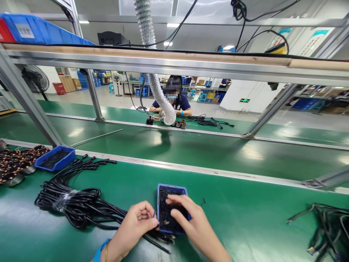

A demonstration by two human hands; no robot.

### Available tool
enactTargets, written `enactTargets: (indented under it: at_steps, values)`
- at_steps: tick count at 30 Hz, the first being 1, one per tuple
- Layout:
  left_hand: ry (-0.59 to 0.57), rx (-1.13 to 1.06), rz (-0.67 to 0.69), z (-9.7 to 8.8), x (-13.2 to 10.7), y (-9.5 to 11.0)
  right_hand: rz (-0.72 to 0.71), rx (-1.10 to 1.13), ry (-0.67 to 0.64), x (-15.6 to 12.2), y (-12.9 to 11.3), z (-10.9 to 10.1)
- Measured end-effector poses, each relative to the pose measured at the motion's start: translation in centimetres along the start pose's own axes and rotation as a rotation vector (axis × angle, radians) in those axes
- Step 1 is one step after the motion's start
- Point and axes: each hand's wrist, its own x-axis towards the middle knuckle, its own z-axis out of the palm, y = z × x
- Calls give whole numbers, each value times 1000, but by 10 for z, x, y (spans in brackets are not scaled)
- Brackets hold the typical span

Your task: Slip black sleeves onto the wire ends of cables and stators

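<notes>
My left hand (133,227) sits at the left wall of a small blue plastic tray (172,188), its fingers curled together. Whatever they pinch is hidden. My right hand (189,218) lies over the tray with its fingers apart, resting on the loose black pieces (166,209) filling it. A bundle of black cables (73,203), taped with clear film, lies left of the tray. Some of its strands run under my left hand and end in connectors near the tray's lower edge.
A second blue tray (54,158) of black pieces and a heap of copper-wound coils (13,163) stand at the left of the green bench (240,218). More cables (327,229) lie at the right. Beyond an aluminium frame (174,62), a co-worker (171,103) sits at another bench.
</notes>
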Motion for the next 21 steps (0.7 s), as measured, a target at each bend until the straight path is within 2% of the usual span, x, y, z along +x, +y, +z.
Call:
enactTargets:
  at_steps: [4,7,9,13,17,21]
  values:
    - [-202,193,26,-4,-3,8,-28,-505,-11,2,17,0]
    - [-148,89,-30,-5,-1,3,-106,-634,-42,4,25,13]
    - [-90,-13,-65,-5,2,-1,-131,-619,-14,5,29,22]
    - [12,-150,-29,-2,4,1,-117,-554,39,5,29,25]
    - [120,-232,-2,1,4,8,19,-255,161,4,23,17]
    - [148,-170,28,3,6,4,176,-30,233,6,18,11]
